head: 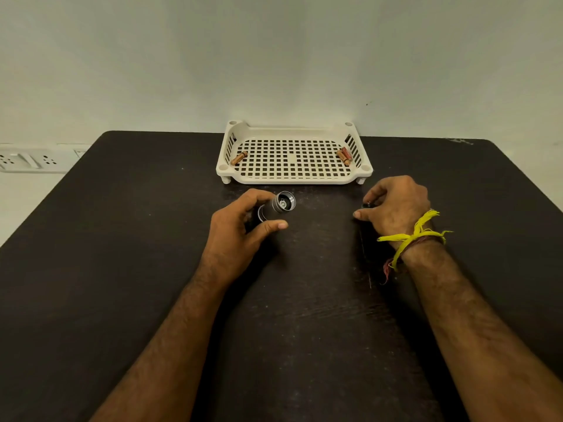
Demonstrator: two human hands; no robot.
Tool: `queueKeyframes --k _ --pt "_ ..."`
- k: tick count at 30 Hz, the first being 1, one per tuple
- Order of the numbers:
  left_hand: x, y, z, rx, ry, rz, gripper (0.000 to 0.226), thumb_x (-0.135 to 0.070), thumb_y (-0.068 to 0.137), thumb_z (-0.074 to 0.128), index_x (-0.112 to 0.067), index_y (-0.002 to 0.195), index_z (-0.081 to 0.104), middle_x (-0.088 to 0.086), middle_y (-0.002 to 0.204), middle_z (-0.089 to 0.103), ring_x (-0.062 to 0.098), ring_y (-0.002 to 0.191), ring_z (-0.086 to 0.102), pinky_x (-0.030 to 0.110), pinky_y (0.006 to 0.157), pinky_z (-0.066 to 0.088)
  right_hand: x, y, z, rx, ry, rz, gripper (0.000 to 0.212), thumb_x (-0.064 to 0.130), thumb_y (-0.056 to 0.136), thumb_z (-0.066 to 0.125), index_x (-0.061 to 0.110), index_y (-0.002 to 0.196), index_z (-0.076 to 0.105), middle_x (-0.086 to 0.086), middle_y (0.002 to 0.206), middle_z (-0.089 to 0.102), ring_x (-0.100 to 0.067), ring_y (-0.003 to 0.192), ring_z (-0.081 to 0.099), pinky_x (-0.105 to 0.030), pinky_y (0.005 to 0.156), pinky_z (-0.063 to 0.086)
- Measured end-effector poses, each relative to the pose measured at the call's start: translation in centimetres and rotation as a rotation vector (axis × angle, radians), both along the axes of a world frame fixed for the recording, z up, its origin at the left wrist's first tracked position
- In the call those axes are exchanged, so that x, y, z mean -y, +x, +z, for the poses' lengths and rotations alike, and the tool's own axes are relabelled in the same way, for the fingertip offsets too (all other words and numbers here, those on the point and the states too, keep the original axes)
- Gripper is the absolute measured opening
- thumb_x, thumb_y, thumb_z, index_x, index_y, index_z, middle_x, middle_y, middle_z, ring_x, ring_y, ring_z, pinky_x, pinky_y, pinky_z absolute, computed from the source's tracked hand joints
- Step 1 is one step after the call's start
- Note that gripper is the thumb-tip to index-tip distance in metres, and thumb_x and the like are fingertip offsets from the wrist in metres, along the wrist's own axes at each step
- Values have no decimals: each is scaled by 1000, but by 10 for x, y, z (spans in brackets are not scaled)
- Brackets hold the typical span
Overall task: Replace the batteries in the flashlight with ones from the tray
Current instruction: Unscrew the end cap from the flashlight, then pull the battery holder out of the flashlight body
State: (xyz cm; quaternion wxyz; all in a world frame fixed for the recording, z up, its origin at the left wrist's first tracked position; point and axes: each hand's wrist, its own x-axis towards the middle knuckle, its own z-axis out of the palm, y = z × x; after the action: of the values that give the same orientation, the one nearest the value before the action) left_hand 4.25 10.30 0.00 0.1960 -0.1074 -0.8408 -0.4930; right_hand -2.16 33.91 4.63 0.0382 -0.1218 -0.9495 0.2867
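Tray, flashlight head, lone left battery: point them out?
Tray [294, 179]: head view, front rim.
Flashlight head [284, 203]: head view, silver end at left hand.
Lone battery [239, 158]: head view, its middle.

Right hand [396, 208] is hiding most of a small dark part with a spring; left hand [240, 229] is covering the flashlight body [275, 207]; battery [239, 158] labels too small.

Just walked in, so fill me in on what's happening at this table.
A person is taking a flashlight apart on a dark table. The left hand holds the flashlight head, its open end tipped up. The right hand grips a small dark piece with a spring, resting over a dark part lying on the table. The white tray at the back holds one battery on its left and more batteries on its right, not yet touched.
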Motion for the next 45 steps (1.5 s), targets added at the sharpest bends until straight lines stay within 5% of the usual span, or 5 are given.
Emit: queueKeyframes --k 10,21,28,40,45 --pt "-3 3 2 5 -151 69 36 -23 80 82 -25 113 66 -18 108 68 3 105 64 26 95 53 7 11 18 -136 -73 99 41 30 67 90 20 101 70 -3 96 72 -21 93 68 -33 84 56" --pt "-8 7 6 -284 -176 140 45 -24 78 84 -5 117 71 9 108 68 19 100 65 30 91 54 69 42 14 226 -1101 297 27 23 104 47 1 103 63 -14 71 64 -14 45 57 -17 40 51" --pt "-16 17 14 -445 -1 190 63 -22 84 81 3 133 52 8 124 60 28 109 65 51 88 57 85 48 -10 457 -1626 187 31 17 104 46 5 86 68 -9 70 68 -18 61 61 -26 61 48" --pt "-3 3 8 -285 483 275 44 -1 80 81 6 118 59 17 116 66 20 107 68 22 87 56 62 34 -16 374 -1765 301 23 -2 95 52 -8 114 63 -15 96 73 -21 78 74 -22 71 62" --pt "-3 2 4 -120 538 246 46 -19 67 88 -2 103 64 -7 93 73 8 90 72 18 75 57 67 34 -20 219 -1816 232 16 4 98 52 -5 105 63 -14 82 76 -22 74 76 -24 68 62"
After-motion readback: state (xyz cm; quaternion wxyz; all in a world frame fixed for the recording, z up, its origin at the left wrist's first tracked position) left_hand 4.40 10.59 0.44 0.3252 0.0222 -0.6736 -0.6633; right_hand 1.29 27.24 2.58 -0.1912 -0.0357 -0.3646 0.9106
